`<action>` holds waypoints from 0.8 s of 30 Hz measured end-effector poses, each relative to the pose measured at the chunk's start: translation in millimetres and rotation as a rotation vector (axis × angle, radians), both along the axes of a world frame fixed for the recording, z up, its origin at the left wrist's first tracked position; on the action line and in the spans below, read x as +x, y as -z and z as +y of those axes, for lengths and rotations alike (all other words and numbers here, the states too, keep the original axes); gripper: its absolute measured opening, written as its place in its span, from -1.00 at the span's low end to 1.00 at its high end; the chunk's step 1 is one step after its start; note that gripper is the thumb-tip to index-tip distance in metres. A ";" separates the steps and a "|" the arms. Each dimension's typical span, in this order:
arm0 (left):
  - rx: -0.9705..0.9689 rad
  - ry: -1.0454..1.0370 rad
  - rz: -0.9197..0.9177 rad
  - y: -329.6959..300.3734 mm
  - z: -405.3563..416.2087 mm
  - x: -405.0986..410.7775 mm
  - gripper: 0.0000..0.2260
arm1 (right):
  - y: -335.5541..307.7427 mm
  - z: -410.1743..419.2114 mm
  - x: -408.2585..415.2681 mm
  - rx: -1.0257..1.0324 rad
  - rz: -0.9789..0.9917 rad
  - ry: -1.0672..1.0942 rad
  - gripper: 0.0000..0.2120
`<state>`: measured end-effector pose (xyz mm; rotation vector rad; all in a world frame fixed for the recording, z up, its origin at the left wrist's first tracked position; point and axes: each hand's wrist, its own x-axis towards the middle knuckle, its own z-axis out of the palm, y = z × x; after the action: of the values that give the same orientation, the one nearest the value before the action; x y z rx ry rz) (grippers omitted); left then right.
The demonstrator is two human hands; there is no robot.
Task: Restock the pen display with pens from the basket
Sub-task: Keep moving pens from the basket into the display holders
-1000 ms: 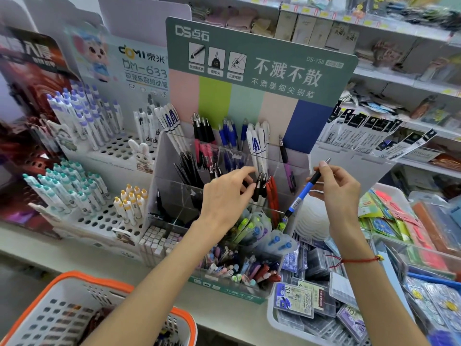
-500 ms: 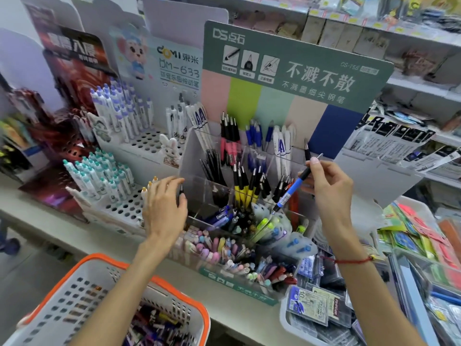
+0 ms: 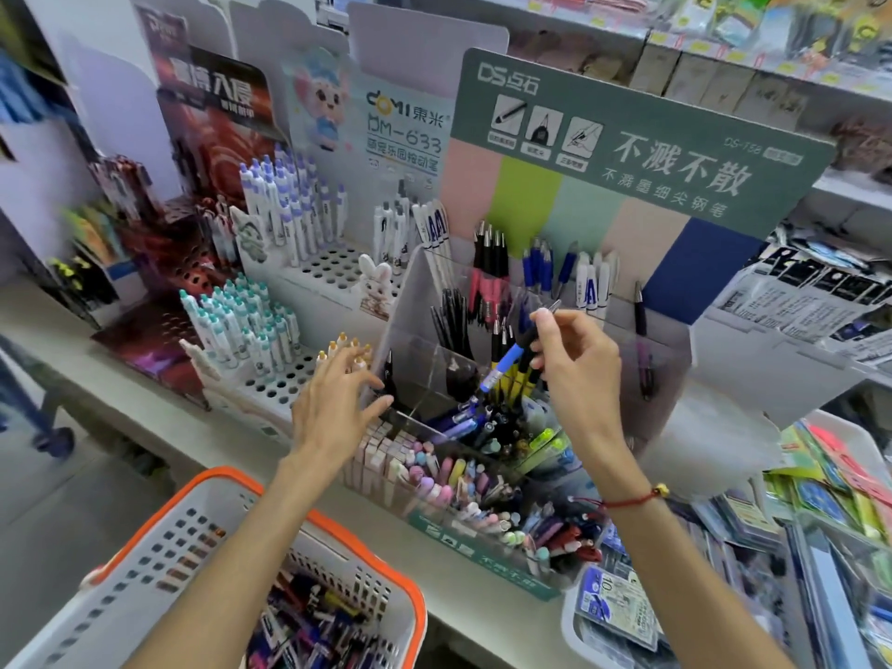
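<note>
Centre frame, the right hand (image 3: 579,374) pinches a blue pen (image 3: 507,364) over the pen display (image 3: 410,301); the left hand (image 3: 333,403) hovers released, fingers spread.

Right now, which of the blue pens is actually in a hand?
The blue-and-black pen pinched by the right hand, tilted tip-down over the clear display. The other blue pens stand upright in its back row, untouched.

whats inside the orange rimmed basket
The basket holds a loose heap of pens, mostly blue, dark and red, piled at the near end. The left forearm crosses over it, and the frame edge cuts off the rest.
</note>
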<state>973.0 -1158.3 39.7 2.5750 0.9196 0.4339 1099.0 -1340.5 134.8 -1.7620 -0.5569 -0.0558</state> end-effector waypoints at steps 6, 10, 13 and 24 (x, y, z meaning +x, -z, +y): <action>0.044 -0.130 -0.067 -1.1 1.0 13.2 -0.88 | -0.2 0.1 -2.6 -0.015 -0.006 -0.033 -0.85; 0.082 -0.175 -0.072 -3.5 1.6 23.4 -0.90 | -1.0 -4.8 1.1 -0.014 -0.002 -0.016 -0.86; 0.099 -0.175 -0.074 -4.6 0.0 27.1 -0.89 | -0.9 -8.1 2.0 -0.008 0.008 -0.010 -0.86; -0.415 0.243 -0.379 -64.1 -34.1 38.9 -0.68 | 7.8 -7.9 5.0 -0.070 0.111 -0.049 -0.83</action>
<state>1011.9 -1192.4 103.9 2.0938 0.4936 0.5668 1104.0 -1348.4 127.0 -1.8066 -0.5265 0.0966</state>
